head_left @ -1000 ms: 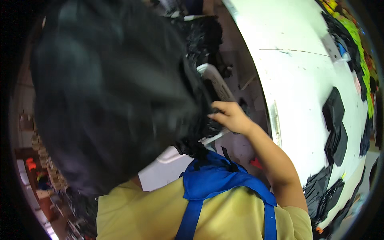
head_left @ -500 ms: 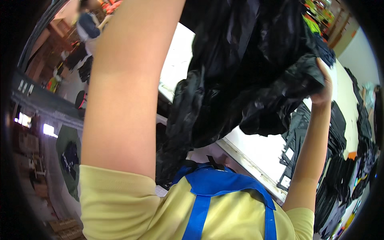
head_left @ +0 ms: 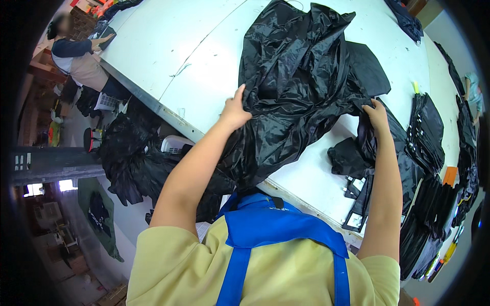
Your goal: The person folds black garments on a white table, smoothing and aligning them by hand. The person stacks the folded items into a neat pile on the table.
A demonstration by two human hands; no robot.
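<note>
A shiny black garment (head_left: 301, 66) lies crumpled on the white table (head_left: 199, 46) in front of me, its lower part hanging over the near edge towards my body. My left hand (head_left: 236, 109) is closed on its left edge, with the thumb on top and the other fingertips partly hidden. At the right side of the cloth, my right hand (head_left: 376, 117) is closed on a bunched fold. A flat black piece (head_left: 367, 69) sticks out from under or behind the garment on the right; I cannot tell whether it is part of it.
Stacked black pieces (head_left: 426, 132) lie on the table to my right, with white-labelled pieces (head_left: 354, 219) near the edge. Black garments (head_left: 135, 153) are heaped off the table to the left, by a white basket (head_left: 173, 144). A co-worker (head_left: 76, 53) stands at the far left.
Both hands have come down from a raised position. The black garment, held up before, now rests on the table, and much more of the tabletop shows.
</note>
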